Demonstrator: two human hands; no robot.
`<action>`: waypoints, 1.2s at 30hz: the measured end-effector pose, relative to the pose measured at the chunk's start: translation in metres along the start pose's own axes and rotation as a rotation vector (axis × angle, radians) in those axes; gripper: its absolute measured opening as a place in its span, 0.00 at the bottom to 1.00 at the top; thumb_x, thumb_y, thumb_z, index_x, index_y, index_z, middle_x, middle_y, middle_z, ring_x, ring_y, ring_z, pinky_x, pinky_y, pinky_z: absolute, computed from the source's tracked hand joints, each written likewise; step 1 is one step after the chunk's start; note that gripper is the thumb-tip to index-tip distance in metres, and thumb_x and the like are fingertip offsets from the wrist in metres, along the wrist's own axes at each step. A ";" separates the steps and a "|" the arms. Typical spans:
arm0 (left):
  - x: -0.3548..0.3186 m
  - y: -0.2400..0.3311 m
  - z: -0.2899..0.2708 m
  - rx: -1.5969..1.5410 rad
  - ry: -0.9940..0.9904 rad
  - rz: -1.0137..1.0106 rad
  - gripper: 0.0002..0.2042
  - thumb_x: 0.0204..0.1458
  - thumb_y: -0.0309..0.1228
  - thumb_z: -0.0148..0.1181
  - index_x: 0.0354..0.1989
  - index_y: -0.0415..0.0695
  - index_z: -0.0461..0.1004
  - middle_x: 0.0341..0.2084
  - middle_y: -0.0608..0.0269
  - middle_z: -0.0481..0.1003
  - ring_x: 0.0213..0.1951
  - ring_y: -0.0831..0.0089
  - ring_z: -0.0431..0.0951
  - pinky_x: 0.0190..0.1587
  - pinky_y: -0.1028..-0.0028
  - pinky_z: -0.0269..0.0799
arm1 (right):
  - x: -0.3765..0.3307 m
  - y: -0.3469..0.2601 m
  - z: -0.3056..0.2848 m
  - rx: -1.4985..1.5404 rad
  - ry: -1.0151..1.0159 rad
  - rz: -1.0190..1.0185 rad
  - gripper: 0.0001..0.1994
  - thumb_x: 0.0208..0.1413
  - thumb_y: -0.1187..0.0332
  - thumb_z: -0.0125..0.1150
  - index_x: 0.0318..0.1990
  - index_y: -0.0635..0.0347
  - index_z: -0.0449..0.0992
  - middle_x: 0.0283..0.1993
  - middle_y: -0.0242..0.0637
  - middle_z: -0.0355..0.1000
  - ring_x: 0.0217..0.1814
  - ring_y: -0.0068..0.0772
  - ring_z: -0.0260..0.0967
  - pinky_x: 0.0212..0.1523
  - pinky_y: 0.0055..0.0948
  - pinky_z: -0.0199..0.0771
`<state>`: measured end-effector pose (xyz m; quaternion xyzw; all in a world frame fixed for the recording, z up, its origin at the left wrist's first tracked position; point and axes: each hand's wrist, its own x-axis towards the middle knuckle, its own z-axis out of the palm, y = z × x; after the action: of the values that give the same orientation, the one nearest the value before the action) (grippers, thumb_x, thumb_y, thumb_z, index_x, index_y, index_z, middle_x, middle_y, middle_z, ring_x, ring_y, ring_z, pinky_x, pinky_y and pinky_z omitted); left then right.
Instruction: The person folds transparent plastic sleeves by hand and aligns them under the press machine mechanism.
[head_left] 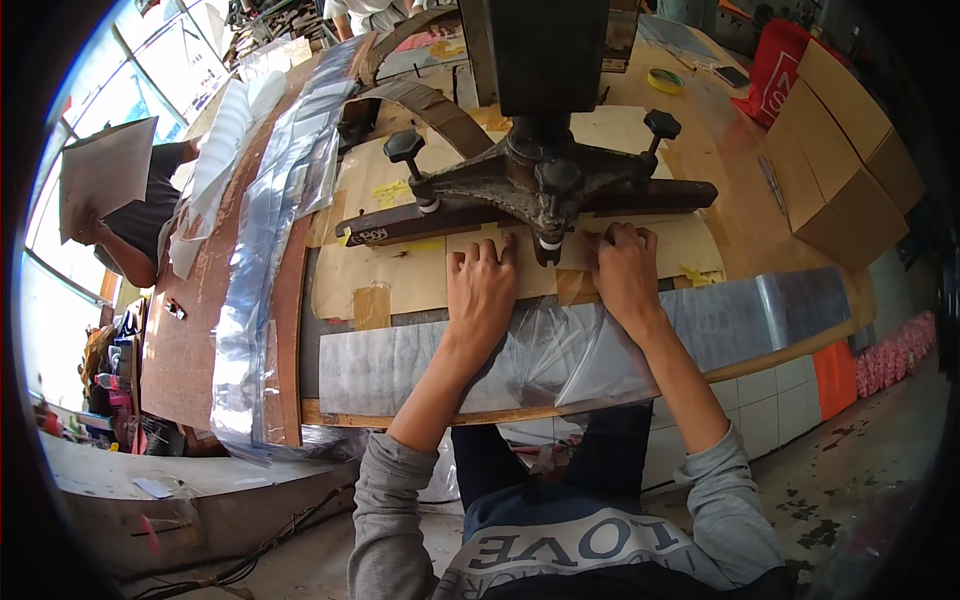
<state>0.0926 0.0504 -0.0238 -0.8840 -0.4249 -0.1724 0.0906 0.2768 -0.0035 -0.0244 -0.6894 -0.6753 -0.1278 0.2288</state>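
My left hand (482, 290) rests on a pale, cream-coloured board (405, 285), its bent fingers apart and pointing at the front edge of a long dark bar (660, 197). My right hand (627, 272) lies farther right on the same board, fingers bent and tips partly hidden beside the bar. I see no object gripped in either. The bar sits beneath a heavy dark machine head (540, 170) with black knobs (404, 147), which comes down between and beyond my hands. Under my wrists runs a strip of clear plastic film (700, 315). Brown tape (372, 307) is stuck on the board.
Long clear plastic sheets (270, 220) cover the left side of the wooden table (190, 350). An open cardboard box (835, 165), a red bag (775, 70) and a yellow tape roll (665, 81) stand on the right. Another person (140, 225) holds a sheet at left.
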 end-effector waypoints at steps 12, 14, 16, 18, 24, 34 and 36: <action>-0.002 0.003 -0.002 0.041 -0.008 -0.011 0.21 0.46 0.26 0.49 0.53 0.44 0.68 0.32 0.57 0.71 0.40 0.65 0.72 0.43 0.65 0.61 | -0.001 -0.001 0.000 -0.013 -0.040 -0.038 0.17 0.44 0.74 0.57 0.46 0.57 0.76 0.31 0.38 0.68 0.41 0.36 0.65 0.49 0.39 0.57; -0.002 0.003 -0.001 0.039 -0.008 -0.015 0.21 0.46 0.26 0.49 0.53 0.44 0.68 0.32 0.57 0.71 0.40 0.65 0.72 0.43 0.65 0.61 | -0.001 -0.001 0.002 -0.014 -0.011 -0.037 0.16 0.46 0.73 0.56 0.45 0.57 0.76 0.30 0.38 0.68 0.40 0.36 0.65 0.49 0.39 0.57; -0.001 0.003 -0.003 0.072 0.036 0.013 0.20 0.46 0.27 0.50 0.50 0.40 0.70 0.31 0.58 0.71 0.36 0.67 0.71 0.42 0.68 0.62 | -0.001 -0.001 0.001 -0.010 -0.011 -0.039 0.15 0.46 0.74 0.56 0.45 0.58 0.76 0.30 0.38 0.68 0.40 0.37 0.65 0.48 0.39 0.57; -0.002 0.003 -0.003 0.070 0.048 0.013 0.20 0.46 0.27 0.50 0.50 0.40 0.70 0.30 0.58 0.71 0.36 0.67 0.71 0.42 0.68 0.62 | 0.000 -0.001 0.001 -0.004 -0.010 -0.042 0.15 0.47 0.74 0.55 0.44 0.58 0.76 0.30 0.39 0.68 0.40 0.37 0.64 0.48 0.38 0.58; -0.001 0.004 -0.003 0.040 -0.005 -0.017 0.22 0.46 0.26 0.49 0.53 0.45 0.68 0.31 0.58 0.71 0.39 0.65 0.71 0.43 0.65 0.61 | 0.000 0.001 0.003 0.013 0.001 -0.052 0.15 0.46 0.74 0.55 0.43 0.61 0.76 0.31 0.40 0.68 0.40 0.39 0.64 0.48 0.37 0.59; -0.002 0.005 -0.003 0.027 -0.011 -0.011 0.20 0.45 0.25 0.50 0.50 0.40 0.70 0.23 0.62 0.73 0.30 0.69 0.74 0.40 0.69 0.62 | 0.001 -0.003 -0.003 -0.002 -0.071 -0.025 0.17 0.43 0.75 0.55 0.45 0.61 0.75 0.33 0.40 0.67 0.41 0.39 0.64 0.46 0.36 0.61; -0.001 0.005 -0.004 0.038 -0.042 -0.020 0.21 0.45 0.26 0.50 0.52 0.42 0.69 0.24 0.62 0.73 0.31 0.69 0.74 0.41 0.68 0.62 | 0.002 -0.002 -0.003 -0.005 -0.078 -0.017 0.17 0.43 0.75 0.55 0.45 0.61 0.75 0.33 0.40 0.67 0.41 0.39 0.64 0.45 0.35 0.61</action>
<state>0.0948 0.0453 -0.0206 -0.8812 -0.4388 -0.1468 0.0966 0.2750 -0.0032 -0.0208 -0.6886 -0.6892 -0.1045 0.1995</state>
